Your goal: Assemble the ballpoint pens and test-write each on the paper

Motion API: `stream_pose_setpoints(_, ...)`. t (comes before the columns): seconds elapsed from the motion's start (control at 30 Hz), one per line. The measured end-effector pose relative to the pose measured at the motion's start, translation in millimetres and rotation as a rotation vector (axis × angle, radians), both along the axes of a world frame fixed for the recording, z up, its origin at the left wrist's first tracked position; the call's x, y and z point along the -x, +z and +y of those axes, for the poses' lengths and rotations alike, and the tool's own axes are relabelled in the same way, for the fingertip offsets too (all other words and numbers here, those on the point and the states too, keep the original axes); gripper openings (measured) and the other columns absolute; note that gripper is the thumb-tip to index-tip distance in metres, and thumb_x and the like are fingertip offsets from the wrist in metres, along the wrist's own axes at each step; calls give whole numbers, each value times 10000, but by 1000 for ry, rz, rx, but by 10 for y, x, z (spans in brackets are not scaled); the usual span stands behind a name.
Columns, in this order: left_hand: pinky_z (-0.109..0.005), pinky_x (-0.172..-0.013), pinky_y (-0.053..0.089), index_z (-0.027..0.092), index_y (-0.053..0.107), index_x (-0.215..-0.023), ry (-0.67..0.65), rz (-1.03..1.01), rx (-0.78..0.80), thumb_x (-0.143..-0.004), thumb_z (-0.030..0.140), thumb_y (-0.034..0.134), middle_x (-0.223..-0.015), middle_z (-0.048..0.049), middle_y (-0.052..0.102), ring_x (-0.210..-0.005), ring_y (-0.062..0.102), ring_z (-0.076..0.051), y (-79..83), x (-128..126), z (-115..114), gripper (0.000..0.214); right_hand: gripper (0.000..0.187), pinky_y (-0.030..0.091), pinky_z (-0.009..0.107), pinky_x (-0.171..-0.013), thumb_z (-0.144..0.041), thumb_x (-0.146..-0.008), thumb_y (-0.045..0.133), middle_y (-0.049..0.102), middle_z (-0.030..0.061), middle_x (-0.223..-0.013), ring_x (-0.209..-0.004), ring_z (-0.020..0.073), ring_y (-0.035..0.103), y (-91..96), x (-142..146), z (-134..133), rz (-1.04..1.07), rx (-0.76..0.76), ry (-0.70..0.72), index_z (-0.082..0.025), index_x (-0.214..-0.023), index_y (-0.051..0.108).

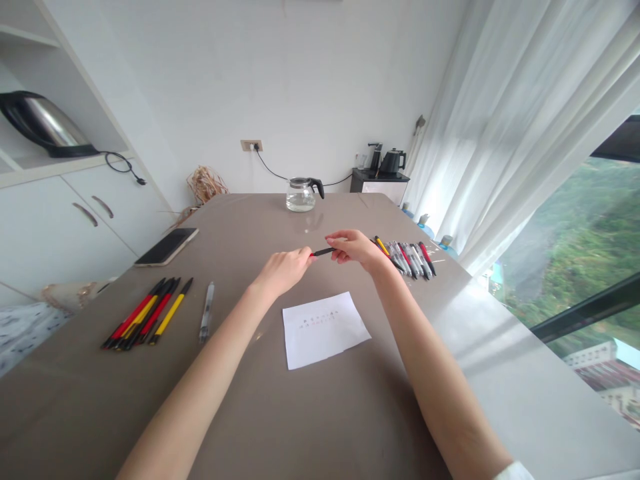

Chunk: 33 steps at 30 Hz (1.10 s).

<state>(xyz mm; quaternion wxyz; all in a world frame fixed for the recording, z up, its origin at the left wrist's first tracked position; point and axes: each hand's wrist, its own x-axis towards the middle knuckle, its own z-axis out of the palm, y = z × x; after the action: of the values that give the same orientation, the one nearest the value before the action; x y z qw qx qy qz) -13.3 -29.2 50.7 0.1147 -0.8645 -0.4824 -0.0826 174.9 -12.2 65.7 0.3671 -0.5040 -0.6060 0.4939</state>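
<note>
**Red-tipped pen between both hands, two piles either side**

Black and red, the pen (323, 252) sits level above the worktop (280, 413), held at both ends: my left hand (283, 270) pinches the red tip with its fingers (303, 255) closed narrow on it, and my right hand (356, 248) grips the other end, fingers curled round the barrel. It hangs just beyond the far edge of the white paper (323, 329), which carries one short line of faint marks and is otherwise blank.

Judging by the layout, I am partway through. On my left lies a tidy row of red, yellow and black pens (145, 315), with a clear pen (207, 311) apart beside it; these look dealt with. On my right, just past my wrist, a bigger bunch of pens (407, 257) waits, mostly grey with some red and one yellow. If each goes the same way, more is left than done. Whether this pen is being opened or closed I cannot tell.
</note>
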Motion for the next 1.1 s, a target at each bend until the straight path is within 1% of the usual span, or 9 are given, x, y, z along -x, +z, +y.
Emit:
stream_pose_setpoints(0.1,-289,-563,377,172,444,-915,7,-7,4,-869,402,134,-806,-69,609,-700,594,-224,1,18,5,389,445,475,201,-578,-257,-634,667,624,58,-734,-640,105,571,9,0,-12,13,-22,30,-141,-1041,528)
stream_pose_setpoints(0.2,-289,-564,376,175,442,-915,9,-13,8,-868,406,131,-815,-66,610,-706,593,-224,-2,36,11,390,541,491,220,-563,-291,-596,693,624,73,-842,-690,126,580,-1,-13,-18,2,-1,26,-165,-1084,496)
stream_pose_setpoints(0.3,-290,-575,378,174,445,-917,12,-16,12,-868,408,131,-828,-67,611,-720,592,-223,-10,36,14,395,443,492,235,-513,-389,-682,602,633,84,-729,-593,124,577,-28,-5,4,-2,37,-9,-130,-1032,520)
stream_pose_setpoints(0.37,-293,-574,379,175,446,-917,9,-17,11,-867,410,128,-827,-66,611,-720,591,-224,-20,34,18,398,362,487,224,-509,-343,-704,592,627,74,-662,-546,108,562,-40,3,26,24,24,-14,-115,-981,546)
stream_pose_setpoints(0.43,-295,-570,380,178,445,-919,4,-21,11,-866,411,125,-820,-62,612,-714,590,-225,-34,40,28,399,315,487,216,-523,-248,-675,628,624,62,-660,-546,96,557,-41,2,41,59,-3,-12,-114,-953,563)
stream_pose_setpoints(0.57,-300,-584,385,191,444,-951,4,-35,35,-866,406,127,-820,-58,618,-724,588,-222,-64,73,57,393,332,494,230,-549,-111,-601,655,619,53,-694,-574,103,568,-33,-29,49,102,-13,-9,-109,-925,583)
stream_pose_setpoints(0.73,-294,-609,387,264,376,-1090,-64,-83,40,-872,373,136,-937,-28,611,-773,585,-204,-89,101,79,342,320,500,240,-558,-93,-607,634,611,59,-719,-605,118,578,-43,-46,51,97,2,-11,-106,-923,584)
stream_pose_setpoints(0.93,-288,-598,380,241,426,-999,-70,-99,50,-868,369,136,-888,-25,609,-743,578,-199,-85,108,75,344,297,509,250,-574,-94,-610,627,604,57,-703,-617,121,578,-54,-43,51,90,17,-8,-100,-904,586)
stream_pose_setpoints(1.1,-284,-595,371,228,443,-953,-41,-84,89,-864,355,140,-858,-31,600,-716,567,-190,-90,143,91,340,263,513,257,-574,-122,-624,617,594,46,-676,-631,124,576,-89,-90,78,83,2,-65,-112,-885,587)
